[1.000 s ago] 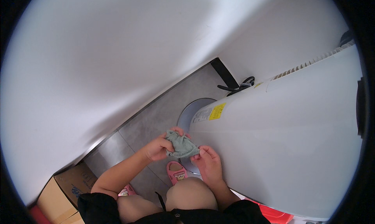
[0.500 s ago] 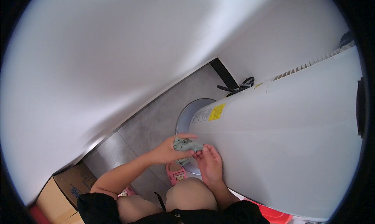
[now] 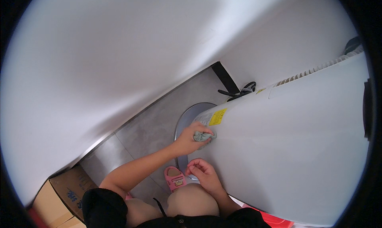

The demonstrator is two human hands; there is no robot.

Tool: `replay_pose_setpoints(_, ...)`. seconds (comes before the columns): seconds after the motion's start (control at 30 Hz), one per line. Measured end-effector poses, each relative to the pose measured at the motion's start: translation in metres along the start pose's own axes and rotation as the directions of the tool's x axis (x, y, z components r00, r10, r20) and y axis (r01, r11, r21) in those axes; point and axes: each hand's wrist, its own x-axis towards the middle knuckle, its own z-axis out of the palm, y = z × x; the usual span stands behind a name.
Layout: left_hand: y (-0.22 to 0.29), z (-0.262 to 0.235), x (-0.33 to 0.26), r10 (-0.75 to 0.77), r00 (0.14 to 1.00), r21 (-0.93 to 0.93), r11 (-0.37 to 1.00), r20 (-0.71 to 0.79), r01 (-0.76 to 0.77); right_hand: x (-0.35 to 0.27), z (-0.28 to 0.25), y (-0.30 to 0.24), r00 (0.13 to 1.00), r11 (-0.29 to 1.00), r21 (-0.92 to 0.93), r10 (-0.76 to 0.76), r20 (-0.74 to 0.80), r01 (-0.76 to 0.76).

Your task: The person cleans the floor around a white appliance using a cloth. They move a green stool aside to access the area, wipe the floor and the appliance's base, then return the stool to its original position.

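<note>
Bunched in my left hand (image 3: pixel 190 138) is a grey-green cloth (image 3: pixel 202 137), its end against the side of a tall white appliance (image 3: pixel 278 148). The cloth is just below the yellow label (image 3: pixel 217 117) on that side. My right hand (image 3: pixel 204 173) is nearer to me, beside the appliance and above my knee. Its fingers are curled inward, and no object shows in them. The appliance rises from a round grey base (image 3: pixel 183 126) on the floor, partly hidden behind my left hand.
A white wall (image 3: pixel 99 69) slopes along the left. Bundled black cable (image 3: pixel 240 92) lies behind the appliance, next to a black strip (image 3: pixel 225 77). A cardboard box (image 3: pixel 71 188) stands at lower left on grey floor tiles (image 3: pixel 151 120). Something red (image 3: pixel 274 220) sits at lower right.
My left hand has moved up and right with the cloth, onto the appliance's side. My right hand has let go of the cloth and drawn back toward me, its fingers curling.
</note>
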Motion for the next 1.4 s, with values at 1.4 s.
replay_pose_setpoints(1.4, -0.159, 0.009, -0.036, -0.5, 0.851, 0.52, 0.691, -0.158, 0.502, 0.005, 0.017, -0.023, 0.971, 0.989, -0.142, 0.08, 0.223, -0.049)
